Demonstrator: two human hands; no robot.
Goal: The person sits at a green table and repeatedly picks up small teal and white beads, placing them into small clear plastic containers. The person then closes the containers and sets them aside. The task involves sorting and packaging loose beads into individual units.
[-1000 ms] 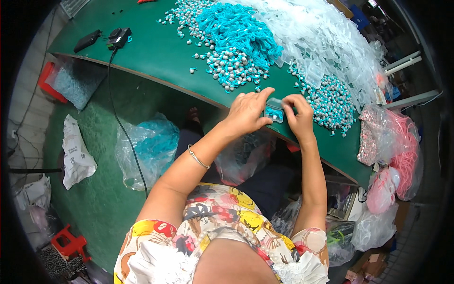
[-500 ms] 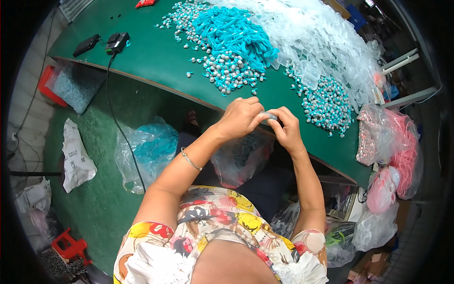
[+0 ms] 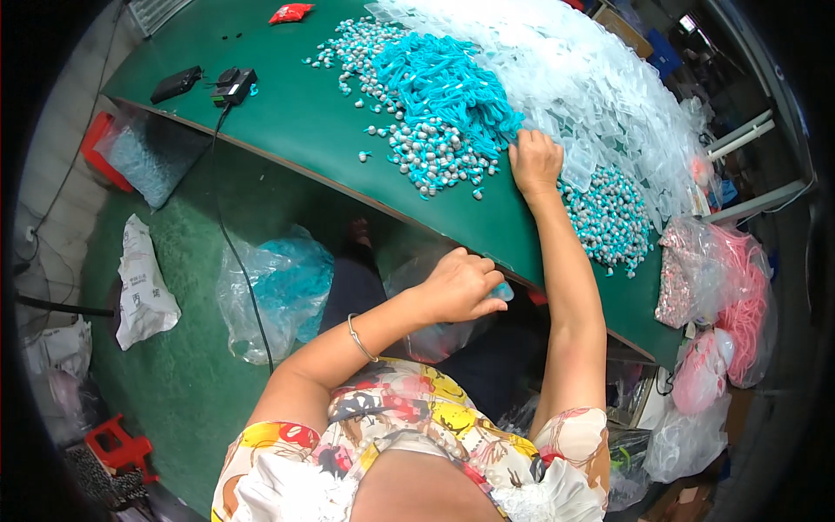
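Note:
My left hand (image 3: 461,287) is over the table's near edge, its fingers curled round a small translucent plastic piece (image 3: 502,292) with a bluish tint. Most of that piece is hidden by the fingers. Farther off, my right hand (image 3: 537,163) reaches onto the table, fingers bent down at the right end of a heap of teal cords (image 3: 444,78). Its fingertips are hidden, so what they pinch does not show. Small grey-and-teal pieces lie left of this hand (image 3: 439,152) and in another pile (image 3: 609,213) beside its wrist. Clear plastic cases (image 3: 574,78) heap up behind.
A black device with a cable (image 3: 233,87), a dark flat object (image 3: 177,84) and a red packet (image 3: 290,13) lie on the green table (image 3: 287,130). Bags of pink cords (image 3: 744,296) hang at the right. A bag of teal material (image 3: 291,278) and a white sack (image 3: 143,287) are on the floor.
My hands were together at the plastic piece and have parted. The right moved forward to the teal cords; the left drew back toward me, keeping the piece.

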